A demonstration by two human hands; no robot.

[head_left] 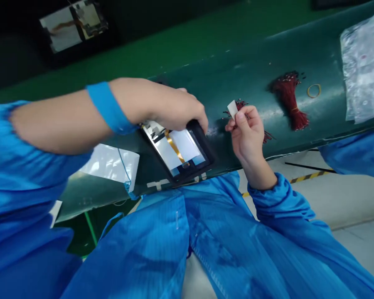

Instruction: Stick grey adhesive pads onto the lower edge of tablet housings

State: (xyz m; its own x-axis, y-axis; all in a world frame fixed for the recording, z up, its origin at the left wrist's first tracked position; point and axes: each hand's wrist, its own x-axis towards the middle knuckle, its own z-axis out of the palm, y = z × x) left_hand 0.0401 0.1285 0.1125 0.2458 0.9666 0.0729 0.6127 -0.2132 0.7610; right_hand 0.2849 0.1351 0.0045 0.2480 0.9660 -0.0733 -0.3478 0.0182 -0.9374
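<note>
An opened tablet (187, 145) in a black frame lies tilted near the front edge of the bench, its silver and white insides and an orange ribbon cable showing. My left hand (182, 108), with a blue band on the wrist, reaches across it and grips its upper right edge; some fingers are hidden. To the right, my right hand (247, 128) pinches a small white strip (232, 109), like tape or a label, between thumb and fingers. Behind that hand lies a bunch of dark red wires (241, 104), partly covered.
Another bundle of red wires (288, 99) lies farther right, beside a yellow rubber band (313, 90). Clear plastic bags (366, 70) cover the right end of the green bench (212, 74). A white plastic pouch (112, 162) sits left; another opened device (75, 25) is at upper left.
</note>
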